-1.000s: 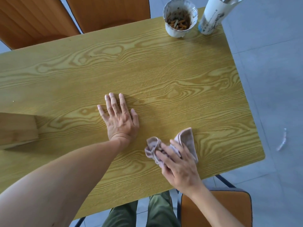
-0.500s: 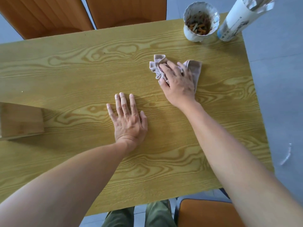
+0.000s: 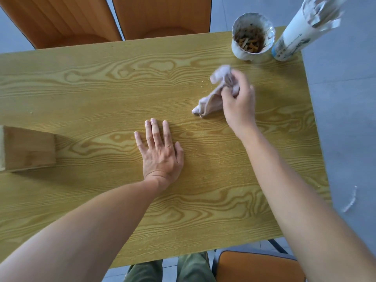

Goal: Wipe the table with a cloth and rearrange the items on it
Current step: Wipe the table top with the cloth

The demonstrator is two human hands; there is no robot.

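Note:
The yellow wood-grain table (image 3: 101,88) fills most of the head view. My right hand (image 3: 240,102) is closed around a crumpled pinkish-grey cloth (image 3: 211,100) on the far right part of the table; the cloth's lower end touches the surface and its upper end sticks up, blurred. My left hand (image 3: 160,153) lies flat, palm down, fingers spread, near the middle of the table and holds nothing. A white cup (image 3: 252,35) filled with cigarette butts and a white cylindrical package (image 3: 299,33) stand at the far right corner. A wooden box (image 3: 26,148) sits at the left edge.
Two orange chairs (image 3: 61,19) stand behind the far edge of the table. Another orange seat (image 3: 258,267) is at the near right, beside my green-trousered legs. A white scrap of paper (image 3: 351,200) lies on the grey floor to the right. Small crumbs dot the table near the cloth.
My right hand swept the cloth from the near edge up toward the cup, and now bunches and lifts it slightly, a little to the right. My left hand has stayed flat.

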